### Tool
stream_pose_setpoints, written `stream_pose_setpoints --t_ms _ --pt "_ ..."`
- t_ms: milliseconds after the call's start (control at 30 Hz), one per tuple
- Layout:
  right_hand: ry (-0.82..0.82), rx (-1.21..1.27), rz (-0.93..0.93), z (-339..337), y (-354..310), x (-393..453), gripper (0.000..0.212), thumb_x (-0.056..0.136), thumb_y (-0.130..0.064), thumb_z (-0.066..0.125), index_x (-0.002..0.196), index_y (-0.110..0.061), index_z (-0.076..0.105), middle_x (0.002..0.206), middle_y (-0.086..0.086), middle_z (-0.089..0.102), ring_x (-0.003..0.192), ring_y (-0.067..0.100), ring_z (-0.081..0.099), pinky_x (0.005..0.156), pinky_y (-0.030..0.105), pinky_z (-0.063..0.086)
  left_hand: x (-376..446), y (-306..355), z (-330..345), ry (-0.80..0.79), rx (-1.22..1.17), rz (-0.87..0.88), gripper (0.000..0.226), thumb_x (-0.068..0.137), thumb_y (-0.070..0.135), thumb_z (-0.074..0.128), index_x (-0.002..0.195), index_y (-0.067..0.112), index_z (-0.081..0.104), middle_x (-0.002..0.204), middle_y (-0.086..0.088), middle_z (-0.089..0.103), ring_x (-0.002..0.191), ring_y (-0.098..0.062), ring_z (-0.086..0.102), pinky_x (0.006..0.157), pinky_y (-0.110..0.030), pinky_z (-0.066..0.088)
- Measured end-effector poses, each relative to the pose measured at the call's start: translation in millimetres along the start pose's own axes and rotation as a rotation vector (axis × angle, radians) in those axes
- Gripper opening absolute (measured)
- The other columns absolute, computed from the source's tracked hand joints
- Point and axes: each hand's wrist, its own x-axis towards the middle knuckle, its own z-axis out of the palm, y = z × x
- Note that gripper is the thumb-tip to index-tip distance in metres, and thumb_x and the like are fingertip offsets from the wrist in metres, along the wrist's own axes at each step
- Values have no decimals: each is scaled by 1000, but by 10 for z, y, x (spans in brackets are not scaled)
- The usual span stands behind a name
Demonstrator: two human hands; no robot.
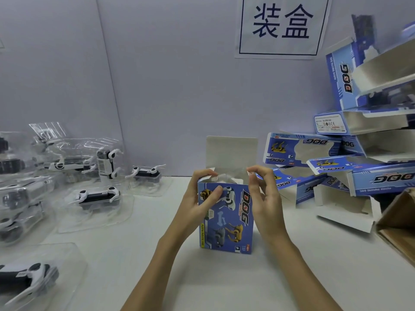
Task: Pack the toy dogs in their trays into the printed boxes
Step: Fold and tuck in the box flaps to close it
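Head view: the upright printed box (225, 217) is clamped by the left hand (203, 198); its side flap is pinched by the right hand (265, 196).

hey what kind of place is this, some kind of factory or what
Most likely a packing station on a toy assembly line. A wall sign reads "装盒" (boxing), toy dogs in clear trays wait on the left, empty printed boxes pile up on the right, and two hands hold an open box upright.

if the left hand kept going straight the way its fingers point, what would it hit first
Probably the right hand. The left hand grips the upright printed box with fingers aimed right across its open top; depth is unclear.
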Motion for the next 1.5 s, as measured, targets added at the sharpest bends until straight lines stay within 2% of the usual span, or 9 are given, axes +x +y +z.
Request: stream_pose_setpoints --t_ms 367,500,600,700,900,1033,1167,1300,1500 --pt "-34 19 -12 -66 -53 -27 32 96 -73 47 98 -53 71 120 -21 69 116 20 69 90 50 60 21 10 87 26 -46 6 17 96 51 59 105 39 52 104 5 73 98 -26 78 68 -32 64" --pt "41 -129 -86 1 6 54 41 106 -43 45 91 -18 73 126 -18 60 129 -6 53 94 33 56 59 80 166 128 -40 -44 50 97 69 43 106 20 51 86 12 71 83 -17 78 58 -30 61" --pt "98 -101 -83 50 7 87 32 108 -28 52 91 -7 70 128 -9 62 135 -1 51 90 16 50 92 63 187 167 -124 -16 30 105 42 50 104 12 54 119 11 68 102 -24 76 64 -36 63" --pt "119 83 -18 65 -10 71 10 102 -29 63 108 -21 60 114 -14 66 119 13 65 87 29 59 97 46 179 188 -187 -21 7 110 26 52 113 21 55 129 0 62 103 -27 75 69 -41 65" --pt "42 103 -22 42 -42 68 50 107 -23 59 151 -42 44 129 -17 65 125 5 61 100 23 54 113 110 152 112 -275 -32 53 105 24 57 150 46 41 139 11 61 110 -27 74 74 -38 64" --pt "-33 257 164 41 -37 130 42 107 -21 58 134 -53 55 130 -19 68 130 18 63 103 45 57 139 145 101 87 -193 -59 36 97 33 58 132 36 50 120 19 70 100 -26 77 69 -35 64" --pt "-42 327 160 15 -46 80 17 104 -42 59 116 -51 66 119 -18 72 115 13 69 85 31 61 136 124 102 103 -263 -80 10 107 38 54 115 31 55 121 -6 67 98 -28 76 70 -37 64" --pt "-69 328 134 24 51 -58 54 92 -77 53 118 -29 56 142 -2 61 125 31 65 97 52 57 90 91 97 88 -428 18 33 109 35 37 115 9 55 118 -11 68 101 -28 73 76 -38 62" --pt "-2 182 50 119 75 -75 27 96 -51 61 109 -29 53 132 -7 62 123 21 63 89 40 57 88 99 193 116 -249 26 30 97 42 66 113 21 52 121 4 67 110 -26 73 73 -34 63"
